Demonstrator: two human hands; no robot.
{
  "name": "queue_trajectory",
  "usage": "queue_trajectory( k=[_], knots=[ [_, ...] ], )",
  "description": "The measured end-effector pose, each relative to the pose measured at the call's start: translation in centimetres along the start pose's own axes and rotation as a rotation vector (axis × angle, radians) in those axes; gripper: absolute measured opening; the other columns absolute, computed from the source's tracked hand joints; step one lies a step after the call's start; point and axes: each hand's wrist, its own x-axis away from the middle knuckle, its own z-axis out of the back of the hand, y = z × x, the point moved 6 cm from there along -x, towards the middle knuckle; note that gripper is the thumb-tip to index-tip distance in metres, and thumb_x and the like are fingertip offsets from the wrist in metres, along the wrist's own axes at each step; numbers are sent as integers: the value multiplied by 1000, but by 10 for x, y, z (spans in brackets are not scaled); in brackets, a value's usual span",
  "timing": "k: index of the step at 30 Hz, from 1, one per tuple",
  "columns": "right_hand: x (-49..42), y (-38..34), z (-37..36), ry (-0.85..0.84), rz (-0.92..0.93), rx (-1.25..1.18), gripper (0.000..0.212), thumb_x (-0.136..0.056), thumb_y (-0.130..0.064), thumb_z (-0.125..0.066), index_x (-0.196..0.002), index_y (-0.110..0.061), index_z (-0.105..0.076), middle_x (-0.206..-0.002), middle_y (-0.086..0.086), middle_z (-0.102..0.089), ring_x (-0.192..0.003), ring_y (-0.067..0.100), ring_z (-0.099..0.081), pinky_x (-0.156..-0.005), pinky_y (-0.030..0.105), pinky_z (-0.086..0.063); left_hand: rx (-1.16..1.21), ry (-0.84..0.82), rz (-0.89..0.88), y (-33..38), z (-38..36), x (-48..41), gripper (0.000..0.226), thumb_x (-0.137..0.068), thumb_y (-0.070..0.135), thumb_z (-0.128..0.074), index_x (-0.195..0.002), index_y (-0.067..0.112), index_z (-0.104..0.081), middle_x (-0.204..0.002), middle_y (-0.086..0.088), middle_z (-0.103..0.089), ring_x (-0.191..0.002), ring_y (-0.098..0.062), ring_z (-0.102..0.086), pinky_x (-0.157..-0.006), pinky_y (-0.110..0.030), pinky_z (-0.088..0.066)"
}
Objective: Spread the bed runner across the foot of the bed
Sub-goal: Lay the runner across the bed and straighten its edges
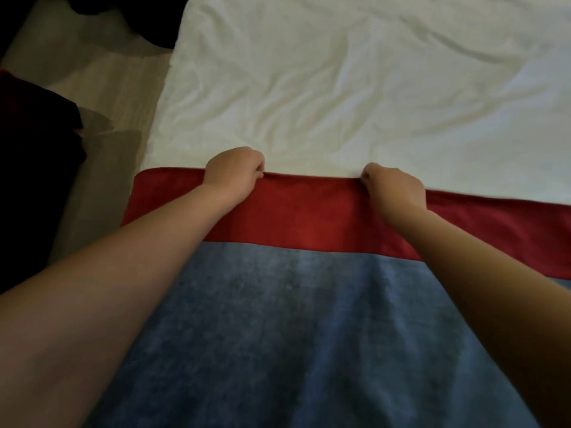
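Head view.

- A crumpled white bed cover (340, 88) is seen filling the upper and right part of the frame, with many shallow creases across it.
- A long red velvety bed runner (309, 211) is laid flat across the near part of the cover, running from the bed's left edge out past the right side of the frame. Its far edge lies straight against the white cloth.
- A blue mottled fabric (278, 335) adjoins the runner's near edge in a straight line and fills the bottom centre. Whether it is part of the same cloth cannot be told.
- The left hand (234, 171) is curled, with the runner's far edge pinched between thumb and fingers, towards the left end.
- The right hand (394, 186) is likewise curled, and the same far edge is pinched in it further right. The hands are set well apart, with a taut stretch of edge between them.
- Both forearms are extended over the blue fabric and the red band.
- A pale wood-look floor (92, 97) is visible left of the bed.
- A dark, black-and-red object (31, 149) stands on that floor at the left margin; its nature cannot be made out.
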Motion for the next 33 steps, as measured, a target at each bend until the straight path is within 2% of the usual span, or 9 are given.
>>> queue_trajectory(
  k=[4,7,11,15,17,20,24,28,33],
  knots=[
    [-11,5,-1,65,-1,-136,23,-96,-32,-48,-104,-12,-55,-103,12,-65,-94,35,-60,-70,37,-43,-97,7,104,3,-1,-5,10,-90,18,-58,-95,19,-67,-106,-5,-65,-98,-30,-61,-69,-30,-39],
    [-9,18,-5,96,20,-173,22,-95,-33,-49,-102,-12,-53,-100,11,-65,-91,36,-60,-72,40,-48,-36,54,125,22,-3,-1,22,-79,5,-51,-93,18,-62,-103,-6,-60,-91,-32,-60,-69,-33,-42],
    [2,47,-5,102,151,0,14,-94,-12,-44,-106,-13,-51,-100,11,-60,-87,35,-60,-64,36,-42,62,86,43,67,-9,-3,21,-79,11,-49,-94,18,-61,-100,-7,-59,-88,-33,-60,-72,-37,-48],
    [15,96,-2,122,238,208,18,-89,-6,-50,-106,-10,-54,-102,12,-53,-94,33,-54,-59,35,-32,112,49,-89,128,-20,-15,17,-84,28,-56,-99,21,-62,-103,-1,-61,-93,-24,-61,-71,-31,-44],
    [19,119,0,158,219,247,16,-86,-5,-55,-101,-6,-59,-99,15,-53,-91,35,-53,-61,37,-33,95,28,-154,154,-27,-20,17,-87,31,-58,-101,22,-63,-106,1,-61,-97,-22,-60,-72,-31,-43],
    [20,143,2,185,171,266,13,-83,-6,-57,-95,-7,-62,-94,14,-54,-86,34,-53,-67,38,-36,55,59,-149,171,-32,-30,13,-90,23,-56,-99,18,-65,-106,-4,-62,-100,-28,-60,-76,-35,-46],
    [4,149,2,214,118,181,15,-89,-10,-51,-100,-11,-62,-99,13,-55,-94,33,-51,-69,36,-30,33,115,-63,168,-32,-41,13,-91,21,-56,-97,16,-67,-106,-6,-64,-100,-30,-60,-76,-35,-45],
    [0,151,-8,205,3,68,18,-96,-15,-45,-103,-9,-59,-104,13,-56,-98,34,-50,-69,37,-31,42,106,-8,174,-35,-41,14,-86,12,-54,-94,17,-66,-103,-6,-63,-95,-30,-60,-71,-34,-44],
    [22,176,-1,206,9,108,17,-95,-17,-46,-106,-12,-58,-104,9,-57,-97,31,-52,-74,37,-34,96,65,-56,199,-38,-43,27,-77,3,-46,-94,17,-62,-102,-5,-58,-87,-28,-59,-68,-33,-45]
  ],
)
